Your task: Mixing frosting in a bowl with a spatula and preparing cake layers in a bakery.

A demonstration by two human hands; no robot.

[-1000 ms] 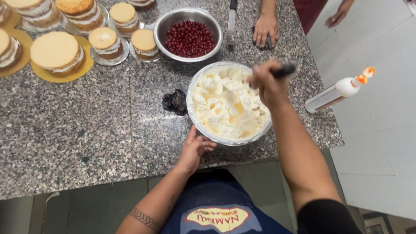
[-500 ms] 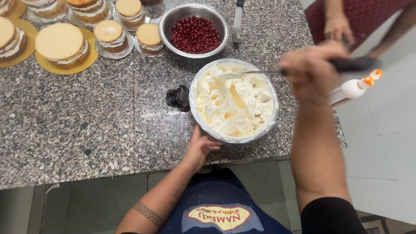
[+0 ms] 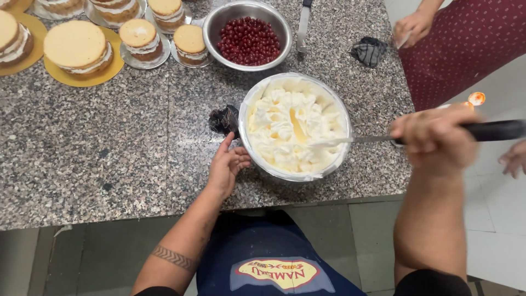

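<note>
- You have two hands at work: your left hand (image 3: 226,167) by the bowl, your right hand (image 3: 433,134) closed round the handle.
- You see two metal bowls on the surface (image 3: 98,142): the cream bowl (image 3: 296,127) and the cherry bowl (image 3: 247,34).
- You can count six layered sponge cakes, some cut off by the frame edge; one is the large cake (image 3: 76,46).
- One spatula (image 3: 394,137) is in your grip; one knife (image 3: 303,24) lies beyond the bowls.
- Two dark crumpled cloths lie on the surface: a near cloth (image 3: 223,119) and a far cloth (image 3: 368,50).
- One other person's hand (image 3: 412,26) shows at the top right.
</note>
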